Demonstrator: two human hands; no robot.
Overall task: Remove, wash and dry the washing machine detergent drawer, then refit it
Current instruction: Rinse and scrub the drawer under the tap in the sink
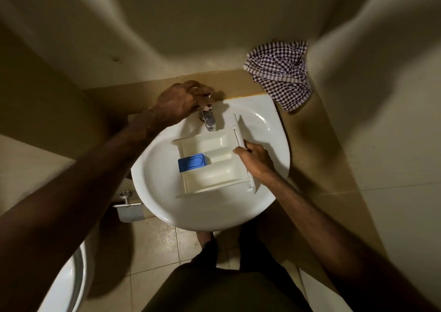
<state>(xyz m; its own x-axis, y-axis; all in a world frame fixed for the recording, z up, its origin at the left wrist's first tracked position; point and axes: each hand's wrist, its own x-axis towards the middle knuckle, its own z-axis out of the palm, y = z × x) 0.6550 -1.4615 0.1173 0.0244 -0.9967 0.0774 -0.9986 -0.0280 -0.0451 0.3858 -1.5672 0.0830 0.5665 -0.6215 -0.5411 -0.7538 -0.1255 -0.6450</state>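
The cream detergent drawer (214, 162) lies open side up in the white basin (267, 120), with a blue insert (191, 163) in its left compartment. My right hand (255, 160) grips the drawer's front panel at its right end. My left hand (183, 100) is closed over the handle of the chrome tap (209, 120), whose spout ends just above the drawer's far edge. I see no water running.
A checked cloth (280, 72) lies crumpled on the ledge at the back right, partly over the basin's corner. A toilet-roll holder (130, 210) hangs below the basin on the left. A toilet rim (76, 285) shows at the bottom left. Walls stand close on three sides.
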